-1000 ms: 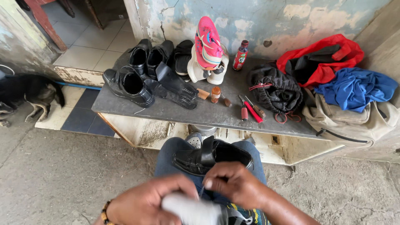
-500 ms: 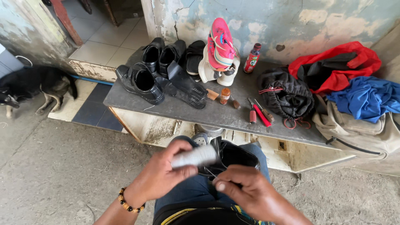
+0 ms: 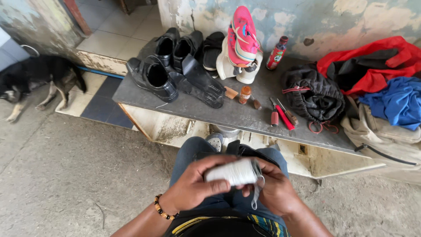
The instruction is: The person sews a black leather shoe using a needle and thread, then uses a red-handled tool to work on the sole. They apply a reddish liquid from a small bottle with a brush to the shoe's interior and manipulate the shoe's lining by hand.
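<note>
A: Start at the far left. What lies there?

B: A black-and-tan dog lies on the floor, well apart from the work. Right of it, on the grey slab bench, stand black leather shoes, then a loose black insole.

A: And the hands?

B: Near the camera, over the lap. The left hand, with a beaded bracelet at the wrist, has its grip closed around a white spool of thread, thumb across the front. The right hand touches the spool's right end, its grip pinching a loose strand of thread that hangs down. A black shoe rests on the knees just beyond the spool.

A: How would you handle that well?

B: My judgement: keep the left grip firm but not crushing, so the spool turns freely, and draw the strand straight off the end with the right fingers, so it does not snag or tangle. Keep the shoe steady on the knees.

A: Further right?

B: A pink sports shoe stands upright on a white one, then a small orange-capped pot, red-handled tools, a dark bottle with a red label, a black bag, and red and blue cloths at the far right.
</note>
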